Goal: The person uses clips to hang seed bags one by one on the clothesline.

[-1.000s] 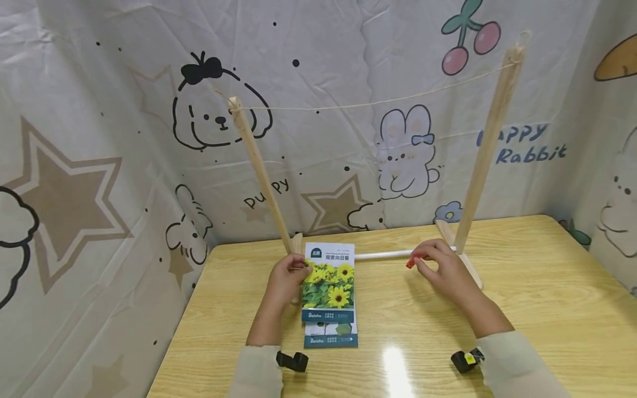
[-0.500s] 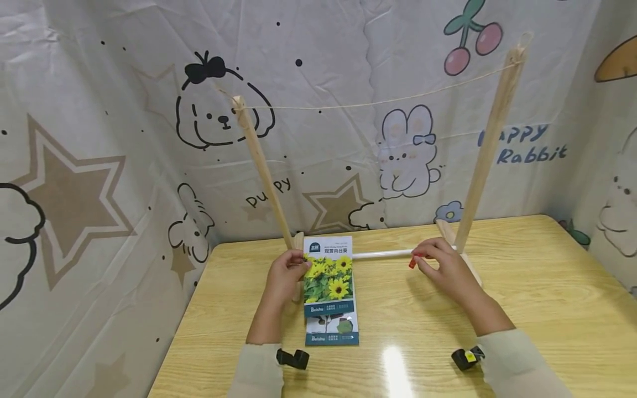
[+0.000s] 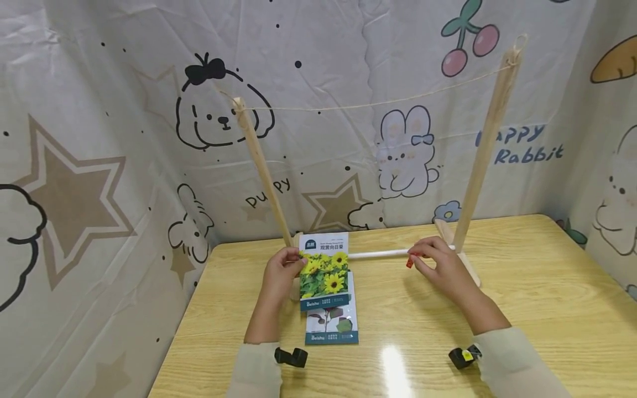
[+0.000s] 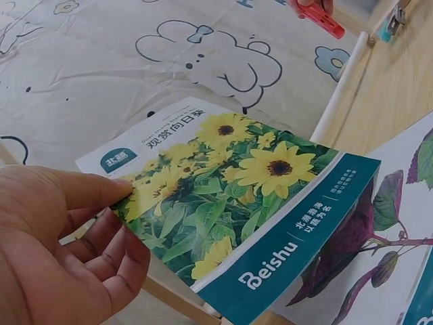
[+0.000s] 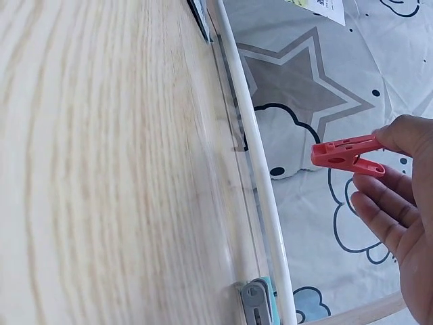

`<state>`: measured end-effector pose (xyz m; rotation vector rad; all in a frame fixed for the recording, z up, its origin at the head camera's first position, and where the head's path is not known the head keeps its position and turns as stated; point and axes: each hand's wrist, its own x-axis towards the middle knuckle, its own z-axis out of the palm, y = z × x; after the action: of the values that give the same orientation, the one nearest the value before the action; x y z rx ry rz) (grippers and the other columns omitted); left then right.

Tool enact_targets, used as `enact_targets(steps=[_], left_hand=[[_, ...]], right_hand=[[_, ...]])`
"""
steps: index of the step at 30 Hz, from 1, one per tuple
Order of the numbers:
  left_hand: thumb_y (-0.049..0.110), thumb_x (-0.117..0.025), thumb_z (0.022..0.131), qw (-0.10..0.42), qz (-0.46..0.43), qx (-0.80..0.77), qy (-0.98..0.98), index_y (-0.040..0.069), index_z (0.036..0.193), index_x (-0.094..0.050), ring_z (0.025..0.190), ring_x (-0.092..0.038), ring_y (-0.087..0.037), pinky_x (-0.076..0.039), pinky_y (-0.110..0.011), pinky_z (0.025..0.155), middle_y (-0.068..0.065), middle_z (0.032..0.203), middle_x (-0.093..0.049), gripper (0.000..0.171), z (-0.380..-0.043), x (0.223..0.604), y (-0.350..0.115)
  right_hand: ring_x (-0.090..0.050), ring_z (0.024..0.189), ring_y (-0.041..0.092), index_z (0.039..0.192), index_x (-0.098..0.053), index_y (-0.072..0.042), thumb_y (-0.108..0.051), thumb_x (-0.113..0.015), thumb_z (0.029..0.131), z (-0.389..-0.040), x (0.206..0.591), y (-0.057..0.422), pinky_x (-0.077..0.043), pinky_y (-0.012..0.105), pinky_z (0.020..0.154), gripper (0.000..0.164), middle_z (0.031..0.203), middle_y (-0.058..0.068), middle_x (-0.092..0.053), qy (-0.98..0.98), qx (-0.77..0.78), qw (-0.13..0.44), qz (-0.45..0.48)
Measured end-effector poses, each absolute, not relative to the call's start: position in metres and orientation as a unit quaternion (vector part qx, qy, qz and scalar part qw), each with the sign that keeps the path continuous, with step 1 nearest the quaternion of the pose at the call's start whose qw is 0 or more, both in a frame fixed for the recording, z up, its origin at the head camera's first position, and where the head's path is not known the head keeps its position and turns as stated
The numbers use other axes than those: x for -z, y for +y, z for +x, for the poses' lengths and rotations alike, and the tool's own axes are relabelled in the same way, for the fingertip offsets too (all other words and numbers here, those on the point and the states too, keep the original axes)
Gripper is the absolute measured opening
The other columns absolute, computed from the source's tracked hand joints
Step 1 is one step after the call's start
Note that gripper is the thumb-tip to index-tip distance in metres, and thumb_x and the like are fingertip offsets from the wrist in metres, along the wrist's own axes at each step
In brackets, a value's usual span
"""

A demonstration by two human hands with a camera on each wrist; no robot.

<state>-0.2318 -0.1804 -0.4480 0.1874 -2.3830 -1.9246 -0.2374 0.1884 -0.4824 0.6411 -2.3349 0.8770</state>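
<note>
hands apart: left hand (image 3: 280,275) pinches the sunflower packet (image 3: 323,271) at lower centre of the frame, right hand (image 3: 442,266) a red clip (image 5: 326,154) right of centre. held by one edge, the packet could twist and slip onto the second packet (image 3: 332,328); a loose pinch might drop the clip.

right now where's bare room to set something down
The table is bare between the lower packet and the right hand, in front of the white rod, and right of the right post. Crowded: at the left hand, whose sunflower packet overlaps the lower one, and where the right hand pinches a red clip near that post.
</note>
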Motion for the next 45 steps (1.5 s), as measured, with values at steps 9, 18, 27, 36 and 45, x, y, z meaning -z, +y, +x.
enact_targets(steps=[9,18,27,36,45], left_hand=[[0.012,-0.069,0.095,0.048,0.068,0.636,-0.767,0.003,0.114,-0.065,0.093,-0.063,-0.016,-0.057,-0.030,0.082,-0.011,0.106,-0.067,0.020,-0.231,0.445,-0.181],[0.017,-0.069,0.096,0.040,0.085,0.642,-0.761,0.009,0.118,-0.067,0.102,-0.060,-0.019,-0.054,-0.033,0.091,-0.007,0.111,-0.063,0.023,-0.231,0.435,-0.181],[0.018,-0.069,0.096,0.058,0.097,0.650,-0.752,0.009,0.118,-0.067,0.099,-0.060,-0.017,-0.054,-0.028,0.086,-0.005,0.110,-0.064,0.023,-0.233,0.429,-0.182],[0.014,-0.069,0.095,0.078,0.092,0.666,-0.736,0.007,0.115,-0.067,0.096,-0.056,-0.014,-0.052,-0.027,0.083,-0.002,0.105,-0.060,0.021,-0.235,0.424,-0.183],[0.014,-0.069,0.096,0.079,0.098,0.668,-0.733,0.007,0.116,-0.067,0.097,-0.057,-0.015,-0.051,-0.025,0.085,-0.002,0.105,-0.061,0.021,-0.234,0.419,-0.187]], right_hand=[[-0.064,0.098,0.021,0.100,-0.074,-0.011,-0.005,-0.076,0.088,-0.236,0.476,0.187,-0.053,0.036,0.079,0.014,0.112,0.006,-0.063,-0.876,-0.323,0.273,0.232],[-0.063,0.099,0.021,0.097,-0.074,-0.012,-0.002,-0.079,0.084,-0.239,0.464,0.186,-0.048,0.021,0.085,0.017,0.110,0.007,-0.064,-0.864,-0.315,0.299,0.256],[-0.062,0.098,0.022,0.097,-0.074,-0.011,0.000,-0.080,0.082,-0.243,0.456,0.188,-0.046,0.015,0.087,0.020,0.106,0.007,-0.064,-0.855,-0.306,0.313,0.279],[-0.060,0.101,0.023,0.098,-0.074,-0.010,-0.001,-0.080,0.082,-0.244,0.451,0.188,-0.047,0.021,0.084,0.019,0.109,0.010,-0.064,-0.857,-0.289,0.315,0.286],[-0.060,0.102,0.024,0.097,-0.073,-0.010,-0.001,-0.081,0.081,-0.245,0.446,0.187,-0.049,0.030,0.083,0.020,0.109,0.010,-0.063,-0.857,-0.271,0.319,0.299]])
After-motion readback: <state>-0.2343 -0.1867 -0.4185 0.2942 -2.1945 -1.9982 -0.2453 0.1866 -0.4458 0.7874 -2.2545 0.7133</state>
